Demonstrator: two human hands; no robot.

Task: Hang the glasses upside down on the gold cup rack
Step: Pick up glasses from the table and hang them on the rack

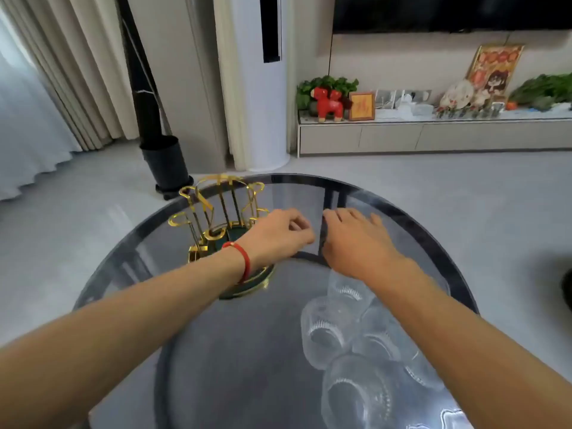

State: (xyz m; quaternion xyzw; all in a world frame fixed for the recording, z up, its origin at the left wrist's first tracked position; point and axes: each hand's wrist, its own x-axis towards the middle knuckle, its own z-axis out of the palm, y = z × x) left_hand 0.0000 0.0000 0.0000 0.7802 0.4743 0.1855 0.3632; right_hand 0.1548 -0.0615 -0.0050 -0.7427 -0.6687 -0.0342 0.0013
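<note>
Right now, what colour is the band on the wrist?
Red: the band circles the left wrist, clearest in the head view.

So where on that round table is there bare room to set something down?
The near-left stretch of the table, between the gold cup rack and the glasses, looks bare. So does the far right beyond the right hand. The near right is crowded with clustered glasses; the left hand hovers by the rack.

We are in a living room at home. We see long curtains (77, 72) at the window, a big dark TV (448, 12) on the wall, and a low cabinet (433, 136) under it. On the cabinet stand a red toy horse (329, 105), green plants (328, 85) and a framed picture (495, 68). A tall white air cooler (263, 113) stands on the floor.
</note>
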